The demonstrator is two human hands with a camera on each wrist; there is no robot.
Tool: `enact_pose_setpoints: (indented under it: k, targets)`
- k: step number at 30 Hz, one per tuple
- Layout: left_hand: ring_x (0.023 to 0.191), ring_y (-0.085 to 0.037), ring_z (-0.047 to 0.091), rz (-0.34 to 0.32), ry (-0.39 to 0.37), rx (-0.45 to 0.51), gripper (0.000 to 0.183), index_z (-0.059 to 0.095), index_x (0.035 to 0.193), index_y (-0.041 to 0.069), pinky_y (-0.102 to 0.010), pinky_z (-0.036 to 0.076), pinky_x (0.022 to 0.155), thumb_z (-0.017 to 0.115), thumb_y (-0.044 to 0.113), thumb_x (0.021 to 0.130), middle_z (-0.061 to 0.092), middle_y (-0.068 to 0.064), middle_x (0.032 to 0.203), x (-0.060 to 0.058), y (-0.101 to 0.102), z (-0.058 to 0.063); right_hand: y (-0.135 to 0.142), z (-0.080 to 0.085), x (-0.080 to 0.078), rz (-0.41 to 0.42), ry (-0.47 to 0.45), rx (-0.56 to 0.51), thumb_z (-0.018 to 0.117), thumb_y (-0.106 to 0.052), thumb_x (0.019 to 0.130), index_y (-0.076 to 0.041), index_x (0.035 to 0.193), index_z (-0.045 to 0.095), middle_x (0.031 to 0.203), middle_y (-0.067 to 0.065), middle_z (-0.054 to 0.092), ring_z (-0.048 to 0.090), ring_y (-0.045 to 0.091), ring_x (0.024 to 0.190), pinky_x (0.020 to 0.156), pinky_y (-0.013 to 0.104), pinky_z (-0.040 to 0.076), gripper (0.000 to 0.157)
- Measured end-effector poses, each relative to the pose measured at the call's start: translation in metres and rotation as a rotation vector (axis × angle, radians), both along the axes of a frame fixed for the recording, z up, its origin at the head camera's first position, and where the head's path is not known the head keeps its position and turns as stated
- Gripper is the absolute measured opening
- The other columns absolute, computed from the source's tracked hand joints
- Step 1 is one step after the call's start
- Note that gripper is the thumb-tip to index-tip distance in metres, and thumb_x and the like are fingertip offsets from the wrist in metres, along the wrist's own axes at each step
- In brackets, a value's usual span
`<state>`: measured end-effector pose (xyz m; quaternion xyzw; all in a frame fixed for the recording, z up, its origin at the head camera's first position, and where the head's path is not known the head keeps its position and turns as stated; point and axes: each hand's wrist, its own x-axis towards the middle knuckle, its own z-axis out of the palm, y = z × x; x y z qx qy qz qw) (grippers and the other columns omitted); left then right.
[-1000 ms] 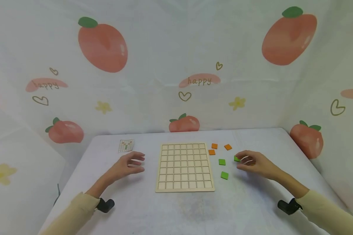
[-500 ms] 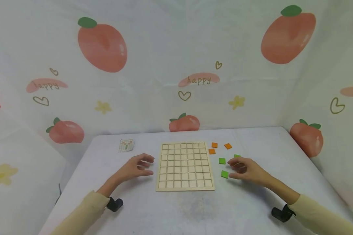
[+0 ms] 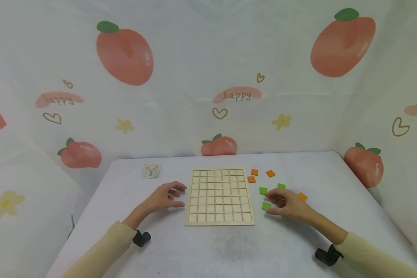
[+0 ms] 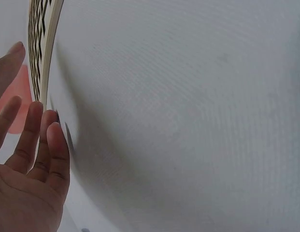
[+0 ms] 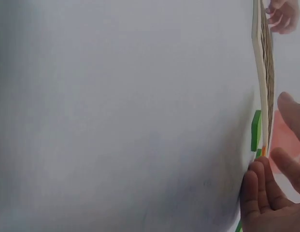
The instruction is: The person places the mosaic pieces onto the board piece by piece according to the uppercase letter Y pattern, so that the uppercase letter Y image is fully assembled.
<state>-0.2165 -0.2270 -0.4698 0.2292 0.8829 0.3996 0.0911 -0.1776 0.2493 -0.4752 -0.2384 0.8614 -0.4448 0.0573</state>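
A pale wooden grid board (image 3: 219, 197) lies flat in the middle of the table. My left hand (image 3: 163, 199) hovers by its left edge with loosely bent fingers and nothing in them; the left wrist view shows the same hand (image 4: 34, 164) with spread fingers near the board's side. On the right, my right hand (image 3: 288, 204) is over the table with thumb and fingers apart, holding nothing. Its fingertips are close to a green square tile (image 3: 266, 206) and another green tile (image 3: 263, 190). Beyond the knuckles lies a third green tile (image 3: 281, 186), partly covered.
Orange square tiles (image 3: 255, 172) lie at the board's upper right. One more orange tile (image 3: 302, 196) shows behind my right hand, partly hidden. A small paper card (image 3: 151, 171) with a coloured grid pattern lies at the back left of the white table (image 3: 222, 251).
Both hands have moved inward: the left to the right, up to the board's edge, the right leftward and toward me. An orange tile behind the right hand has come into view.
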Motion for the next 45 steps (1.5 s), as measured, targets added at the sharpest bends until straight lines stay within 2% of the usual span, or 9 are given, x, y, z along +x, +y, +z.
enact_pose_setpoints:
  k: [5, 8, 12, 16, 27, 38, 45]
  targets:
    - [0.102, -0.024, 0.064, -0.007, 0.019, -0.021, 0.05, 0.066, 0.123, 0.007, -0.041, 0.052, 0.084, 0.088, 0.019, 0.081, 0.067, -0.005, 0.117, -0.005, 0.004, -0.002, -0.002, -0.006, -0.003, -0.016, 0.01, 0.026, 0.089, -0.022, 0.079, 0.002, 0.117, 0.067, 0.109, 0.008, 0.068, 0.063, 0.023, 0.093, 0.08, 0.03, 0.054, 0.05]
    - [0.102, -0.023, 0.064, -0.014, 0.057, -0.055, 0.049, 0.066, 0.122, 0.008, -0.041, 0.052, 0.085, 0.089, 0.02, 0.08, 0.067, -0.003, 0.116, -0.009, 0.008, -0.004, -0.004, -0.006, -0.003, -0.025, 0.013, 0.028, 0.09, -0.022, 0.079, 0.001, 0.116, 0.067, 0.108, 0.007, 0.069, 0.063, 0.022, 0.092, 0.08, 0.03, 0.054, 0.049]
    - [0.105, -0.023, 0.063, -0.016, 0.095, -0.082, 0.05, 0.067, 0.122, 0.007, -0.042, 0.05, 0.092, 0.09, 0.021, 0.079, 0.068, -0.002, 0.115, -0.012, 0.014, -0.006, -0.008, -0.005, -0.002, -0.025, 0.018, 0.026, 0.09, -0.02, 0.078, 0.001, 0.114, 0.068, 0.107, 0.006, 0.069, 0.062, 0.021, 0.09, 0.078, 0.029, 0.054, 0.048]
    - [0.108, -0.024, 0.062, -0.013, 0.104, -0.079, 0.051, 0.067, 0.121, 0.005, -0.043, 0.049, 0.097, 0.09, 0.019, 0.078, 0.068, -0.003, 0.116, -0.013, 0.018, -0.006, -0.011, -0.004, -0.001, -0.037, 0.017, 0.035, 0.09, -0.018, 0.078, 0.001, 0.111, 0.069, 0.103, 0.004, 0.069, 0.061, 0.02, 0.087, 0.075, 0.028, 0.053, 0.044]
    - [0.107, -0.026, 0.061, -0.007, 0.113, -0.101, 0.05, 0.068, 0.12, 0.005, -0.045, 0.048, 0.096, 0.091, 0.019, 0.077, 0.067, -0.004, 0.116, -0.016, 0.02, -0.008, -0.014, -0.003, -0.002, -0.048, -0.002, 0.087, 0.089, -0.012, 0.078, -0.005, 0.101, 0.071, 0.091, -0.002, 0.064, 0.056, 0.017, 0.08, 0.07, 0.026, 0.05, 0.03]
    - [0.109, -0.026, 0.06, -0.007, 0.086, -0.122, 0.051, 0.066, 0.122, 0.005, -0.044, 0.048, 0.097, 0.09, 0.017, 0.078, 0.066, -0.004, 0.119, -0.015, 0.022, -0.006, -0.013, 0.001, -0.01, 0.012, -0.005, 0.067, 0.083, -0.004, 0.082, -0.004, 0.101, 0.069, 0.092, 0.0, 0.061, 0.055, 0.018, 0.082, 0.071, 0.027, 0.051, 0.024]
    - [0.111, -0.027, 0.059, 0.001, 0.084, -0.128, 0.053, 0.066, 0.124, 0.004, -0.044, 0.047, 0.098, 0.089, 0.017, 0.079, 0.065, -0.005, 0.119, -0.015, 0.023, -0.005, -0.014, 0.008, -0.023, 0.064, -0.003, -0.016, 0.079, -0.001, 0.084, -0.002, 0.105, 0.068, 0.098, 0.004, 0.064, 0.057, 0.024, 0.086, 0.072, 0.027, 0.051, 0.024]
